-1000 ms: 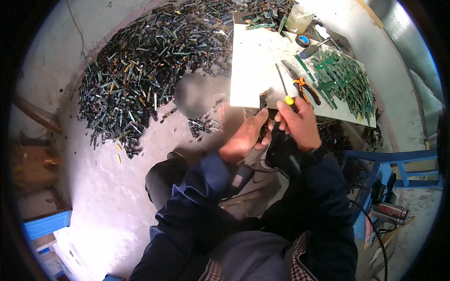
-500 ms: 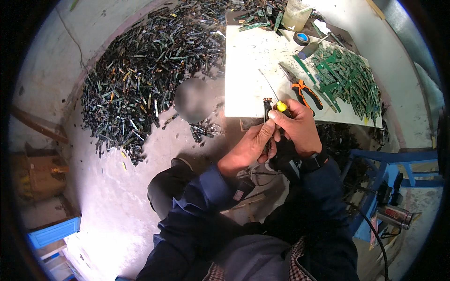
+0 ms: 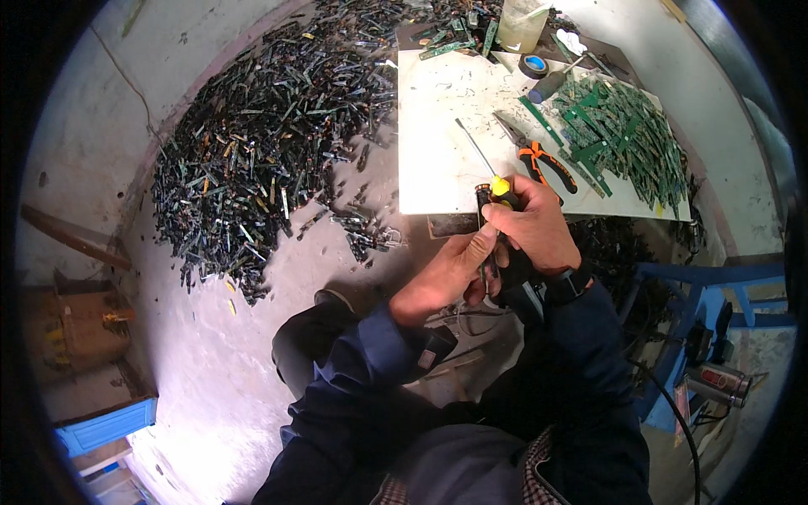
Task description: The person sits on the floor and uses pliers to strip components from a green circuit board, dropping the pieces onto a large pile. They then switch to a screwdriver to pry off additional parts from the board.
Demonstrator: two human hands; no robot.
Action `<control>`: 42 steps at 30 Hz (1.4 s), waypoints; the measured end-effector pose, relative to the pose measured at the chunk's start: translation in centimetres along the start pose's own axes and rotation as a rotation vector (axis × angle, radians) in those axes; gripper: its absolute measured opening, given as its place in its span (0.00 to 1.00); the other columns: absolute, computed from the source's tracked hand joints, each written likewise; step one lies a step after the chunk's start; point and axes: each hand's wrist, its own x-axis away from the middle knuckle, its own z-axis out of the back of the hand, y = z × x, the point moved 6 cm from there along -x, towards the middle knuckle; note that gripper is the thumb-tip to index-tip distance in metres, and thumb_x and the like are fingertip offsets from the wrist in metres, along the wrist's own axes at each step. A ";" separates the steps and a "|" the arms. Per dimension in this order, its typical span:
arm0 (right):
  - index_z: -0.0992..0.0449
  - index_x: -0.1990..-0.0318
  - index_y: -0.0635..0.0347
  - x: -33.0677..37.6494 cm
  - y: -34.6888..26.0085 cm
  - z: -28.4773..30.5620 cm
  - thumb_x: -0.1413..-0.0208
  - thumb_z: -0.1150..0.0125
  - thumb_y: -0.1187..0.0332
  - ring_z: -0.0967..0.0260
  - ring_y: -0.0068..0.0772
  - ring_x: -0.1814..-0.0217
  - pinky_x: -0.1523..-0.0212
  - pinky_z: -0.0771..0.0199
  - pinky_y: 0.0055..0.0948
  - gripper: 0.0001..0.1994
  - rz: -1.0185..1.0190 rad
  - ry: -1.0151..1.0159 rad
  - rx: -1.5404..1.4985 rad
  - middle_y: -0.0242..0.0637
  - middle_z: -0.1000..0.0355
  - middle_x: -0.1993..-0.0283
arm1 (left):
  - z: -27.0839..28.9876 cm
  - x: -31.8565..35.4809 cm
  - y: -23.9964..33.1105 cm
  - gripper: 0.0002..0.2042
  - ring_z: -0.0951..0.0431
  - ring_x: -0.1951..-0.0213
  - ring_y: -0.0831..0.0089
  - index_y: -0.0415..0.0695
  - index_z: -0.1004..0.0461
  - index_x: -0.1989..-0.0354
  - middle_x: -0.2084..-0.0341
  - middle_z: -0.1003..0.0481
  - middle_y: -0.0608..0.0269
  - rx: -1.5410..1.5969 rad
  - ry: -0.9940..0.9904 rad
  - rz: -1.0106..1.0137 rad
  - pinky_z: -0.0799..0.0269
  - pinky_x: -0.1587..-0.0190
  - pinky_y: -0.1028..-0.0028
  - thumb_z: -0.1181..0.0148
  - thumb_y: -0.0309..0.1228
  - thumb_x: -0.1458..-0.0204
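Note:
Closed around a yellow-and-black screwdriver (image 3: 501, 187), my right hand (image 3: 539, 225) is above the near edge of the white board. The metal shaft slants up and left over the board. My left hand (image 3: 450, 273) grips a narrow dark strip (image 3: 482, 197) with a coppery upper end; its lower part is hidden by the fingers. The two hands meet, thumbs side by side, and the strip's upper end is close beside the screwdriver's yellow collar. Whether they touch I cannot tell. Orange-and-black pliers (image 3: 539, 160) lie on the board just beyond my right hand.
On the white board (image 3: 433, 168) are a heap of green circuit strips (image 3: 627, 139), a roll of black tape (image 3: 533, 66) and a dark-handled tool (image 3: 549, 84). A cloudy container (image 3: 522, 29) stands behind. Dark strips (image 3: 252, 143) cover the floor at left; a blue stool (image 3: 673, 316) stands at right.
The screwdriver's yellow collar has come closer to the strip's upper end. Both hands keep their grips, and the whole view has shifted slightly.

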 end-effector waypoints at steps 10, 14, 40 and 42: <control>0.27 0.64 0.67 0.1 1.0 -0.9 0.52 0.39 0.71 0.39 0.15 0.75 0.76 0.39 0.19 0.09 -0.148 -0.094 -0.236 0.28 0.31 0.73 | -0.1 1.2 0.7 0.30 0.35 0.87 0.81 0.40 0.28 0.56 0.86 0.34 0.66 -0.009 -0.006 -0.069 0.40 0.84 0.81 0.65 0.57 0.40; 0.28 0.63 0.65 0.2 0.5 -1.9 0.51 0.37 0.68 0.40 0.13 0.79 0.81 0.43 0.17 0.11 -0.096 -0.052 -0.230 0.27 0.32 0.74 | 0.6 1.4 0.6 0.30 0.37 0.87 0.82 0.39 0.27 0.59 0.87 0.35 0.67 -0.031 0.087 -0.086 0.40 0.84 0.80 0.65 0.56 0.39; 0.28 0.55 0.64 1.0 -1.7 -1.2 0.51 0.44 0.75 0.45 0.13 0.79 0.79 0.47 0.18 0.14 -0.160 -0.364 0.013 0.22 0.39 0.76 | 0.5 2.5 0.2 0.20 0.48 0.90 0.84 0.47 0.38 0.80 0.90 0.45 0.74 0.269 -0.008 0.035 0.54 0.87 0.80 0.55 0.46 0.38; 0.28 0.56 0.65 0.8 -1.7 -1.3 0.52 0.45 0.75 0.46 0.14 0.77 0.78 0.46 0.19 0.13 -0.074 -0.352 0.072 0.22 0.39 0.77 | 0.6 2.5 -0.3 0.20 0.49 0.90 0.84 0.48 0.39 0.80 0.91 0.46 0.74 0.283 -0.042 0.036 0.54 0.87 0.80 0.54 0.45 0.38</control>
